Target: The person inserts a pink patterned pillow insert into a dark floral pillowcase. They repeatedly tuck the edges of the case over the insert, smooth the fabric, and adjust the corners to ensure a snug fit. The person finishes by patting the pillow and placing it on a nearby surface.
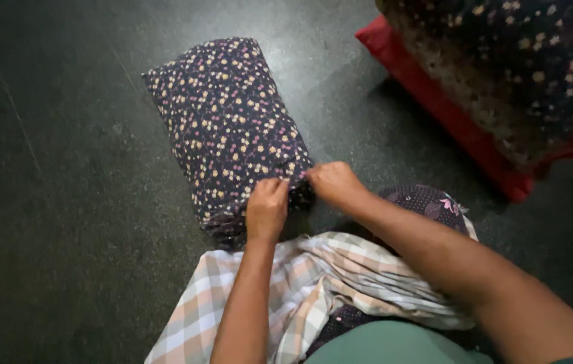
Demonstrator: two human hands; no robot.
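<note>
One floral pillow on floor; left hand, right hand grips pinching its near edge.

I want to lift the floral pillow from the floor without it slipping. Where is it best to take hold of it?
Probably at the near open end of the floral pillow, where the left hand and right hand pinch the loose cover. Come from the near side: the fabric bunches there, while the rest is plump and smooth.

The scene is dim, with the dark stone floor falling nearly black toward the left edge. A soft sheen of light lies on the floor near the top centre. Shadows are faint and diffuse. Focus is fair, detail slightly soft and grainy.
</note>
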